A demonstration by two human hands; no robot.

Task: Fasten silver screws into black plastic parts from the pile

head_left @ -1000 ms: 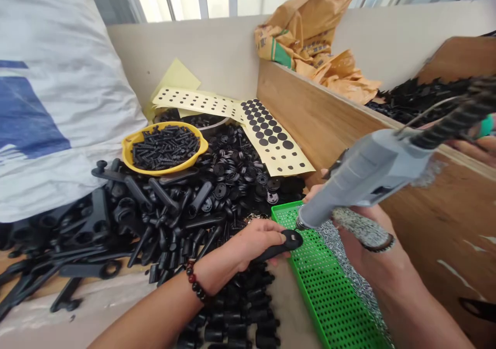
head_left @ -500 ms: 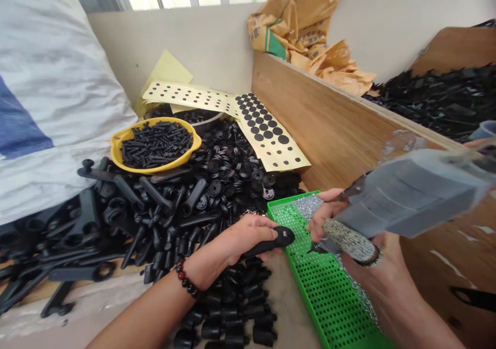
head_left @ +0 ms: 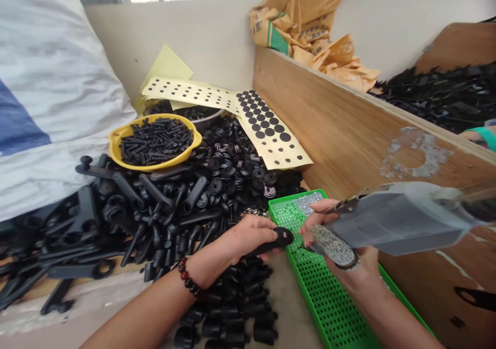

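My left hand (head_left: 248,235) is closed around a black plastic lever (head_left: 285,236), whose rounded end with a small light-coloured spot sticks out toward the right. Close beside it, over a green perforated tray (head_left: 329,297), my right hand (head_left: 362,279) grips a tool with a translucent grey, bottle-like body (head_left: 395,219) that extends to the right. A speckled grey sleeve-like piece (head_left: 333,245) lies across this hand, and a small dark tip shows near the lever. Tiny silvery pieces (head_left: 309,202) lie in the tray's far end. What exactly the tool is, I cannot tell.
Piles of black levers (head_left: 89,214), round discs (head_left: 232,168) and short cylinders (head_left: 232,307) cover the left side. A yellow bowl (head_left: 196,141) holds black screw-like parts. Dotted sticker sheets (head_left: 271,150) lean by a wooden divider (head_left: 333,111). Brown bags (head_left: 302,23) drape over it.
The tool's grey body has swung lower and nearer the tray. My right hand has shifted slightly left, closer to the lever. My left hand stays nearly still.
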